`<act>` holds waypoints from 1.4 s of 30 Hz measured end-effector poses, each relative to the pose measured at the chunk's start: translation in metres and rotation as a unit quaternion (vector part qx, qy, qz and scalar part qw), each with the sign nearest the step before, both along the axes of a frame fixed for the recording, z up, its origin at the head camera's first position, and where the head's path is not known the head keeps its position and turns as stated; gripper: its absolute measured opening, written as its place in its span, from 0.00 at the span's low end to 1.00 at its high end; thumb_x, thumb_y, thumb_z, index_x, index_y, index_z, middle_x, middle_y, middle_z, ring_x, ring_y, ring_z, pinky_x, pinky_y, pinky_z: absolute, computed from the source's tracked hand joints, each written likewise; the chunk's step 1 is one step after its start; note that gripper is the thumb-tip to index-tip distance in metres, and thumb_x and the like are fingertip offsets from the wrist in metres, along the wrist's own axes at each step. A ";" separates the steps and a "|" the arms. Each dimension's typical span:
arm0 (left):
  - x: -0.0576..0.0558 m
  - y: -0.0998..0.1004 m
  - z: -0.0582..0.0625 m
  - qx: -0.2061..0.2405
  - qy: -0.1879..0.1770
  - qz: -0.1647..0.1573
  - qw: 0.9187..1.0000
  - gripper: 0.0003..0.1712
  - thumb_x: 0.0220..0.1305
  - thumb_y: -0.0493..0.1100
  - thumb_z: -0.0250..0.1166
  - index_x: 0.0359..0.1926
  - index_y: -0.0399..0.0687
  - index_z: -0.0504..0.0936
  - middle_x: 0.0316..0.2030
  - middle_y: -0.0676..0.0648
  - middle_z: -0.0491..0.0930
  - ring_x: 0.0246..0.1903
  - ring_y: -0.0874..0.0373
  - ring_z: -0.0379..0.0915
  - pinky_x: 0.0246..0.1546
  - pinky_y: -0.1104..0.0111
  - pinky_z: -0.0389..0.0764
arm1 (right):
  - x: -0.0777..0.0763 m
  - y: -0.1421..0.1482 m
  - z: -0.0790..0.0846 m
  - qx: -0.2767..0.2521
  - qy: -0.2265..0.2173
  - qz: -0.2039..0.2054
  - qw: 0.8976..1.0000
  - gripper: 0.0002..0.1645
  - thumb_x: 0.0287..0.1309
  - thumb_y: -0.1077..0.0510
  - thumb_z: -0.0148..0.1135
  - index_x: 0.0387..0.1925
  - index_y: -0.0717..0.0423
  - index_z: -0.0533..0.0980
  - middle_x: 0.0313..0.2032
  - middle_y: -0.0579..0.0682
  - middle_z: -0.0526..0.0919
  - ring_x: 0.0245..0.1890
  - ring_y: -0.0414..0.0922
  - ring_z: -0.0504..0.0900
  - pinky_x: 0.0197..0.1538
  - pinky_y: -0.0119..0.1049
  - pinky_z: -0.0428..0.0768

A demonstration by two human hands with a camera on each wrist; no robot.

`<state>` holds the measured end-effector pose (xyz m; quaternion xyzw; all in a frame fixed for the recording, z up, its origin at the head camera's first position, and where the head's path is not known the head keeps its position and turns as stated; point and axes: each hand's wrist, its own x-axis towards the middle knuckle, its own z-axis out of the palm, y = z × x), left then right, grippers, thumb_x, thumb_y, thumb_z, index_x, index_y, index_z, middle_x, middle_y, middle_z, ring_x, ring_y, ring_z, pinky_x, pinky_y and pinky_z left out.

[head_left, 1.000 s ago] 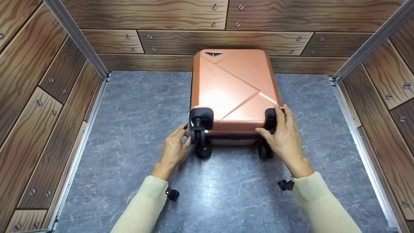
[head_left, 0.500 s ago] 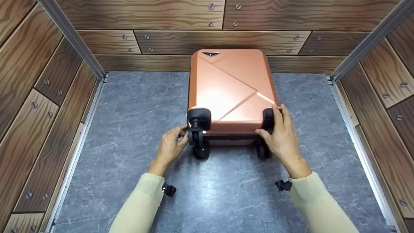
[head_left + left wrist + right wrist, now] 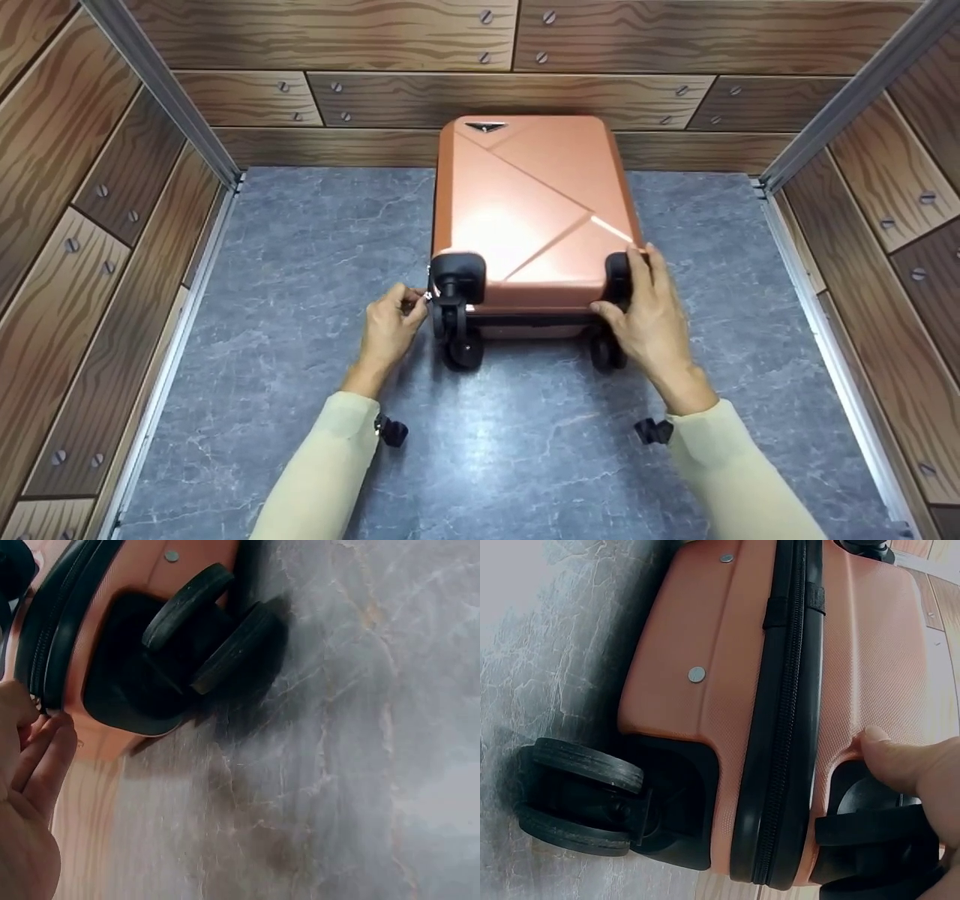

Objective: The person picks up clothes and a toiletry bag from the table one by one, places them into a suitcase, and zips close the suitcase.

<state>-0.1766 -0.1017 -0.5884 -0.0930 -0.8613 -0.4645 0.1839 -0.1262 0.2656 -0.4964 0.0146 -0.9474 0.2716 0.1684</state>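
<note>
An orange hard-shell suitcase [image 3: 517,202] lies flat on the floor, its wheeled end toward me. My left hand [image 3: 384,330] is at its left side by the near corner, thumb and fingertips pinching a small metal zipper pull [image 3: 35,700]. The black zipper [image 3: 54,630] runs round the case's edge, and shows closed across the wheeled end in the right wrist view. My right hand [image 3: 660,326] grips the near right corner around the upper wheel, thumb [image 3: 889,757] against the end face. Its other fingers lie along the corner, hidden in the right wrist view.
Black double wheels [image 3: 463,349] stick out from the near corners. The floor [image 3: 315,232] is grey and marbled. Wood-patterned walls [image 3: 510,101] with metal corner posts [image 3: 161,94] enclose it at the back and both sides; the suitcase's far end lies close to the back wall.
My left hand has drawn in its fingers at the case's left side, moved slightly away from the wheel, and now pinches the zipper pull. The right hand keeps its grip; the suitcase stays put.
</note>
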 end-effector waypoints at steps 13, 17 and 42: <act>-0.017 -0.003 0.010 -0.028 -0.053 0.070 0.996 0.06 0.66 0.40 0.73 0.34 0.43 0.87 0.31 0.45 0.90 0.31 0.51 0.85 0.36 0.56 0.85 | -0.001 -0.001 -0.002 -0.001 0.003 0.004 1.000 0.57 0.53 0.54 0.83 0.78 0.62 0.62 0.79 0.69 0.58 0.72 0.74 0.66 0.67 0.73 0.69; -0.021 -0.003 0.012 -0.032 -0.068 0.082 0.994 0.07 0.66 0.43 0.75 0.34 0.43 0.88 0.30 0.46 0.90 0.30 0.51 0.86 0.37 0.55 0.85 | -0.003 -0.001 -0.004 0.000 0.017 0.006 1.000 0.58 0.51 0.54 0.84 0.78 0.62 0.63 0.78 0.70 0.60 0.71 0.74 0.67 0.67 0.72 0.69; -0.016 -0.017 0.026 -0.072 -0.085 0.058 0.992 0.09 0.70 0.44 0.68 0.45 0.48 0.92 0.40 0.46 0.92 0.42 0.48 0.88 0.46 0.51 0.84 | -0.008 0.021 0.015 -0.052 -0.087 0.041 0.994 0.46 0.73 0.39 0.63 0.82 0.54 0.60 0.81 0.67 0.56 0.75 0.74 0.61 0.72 0.74 0.61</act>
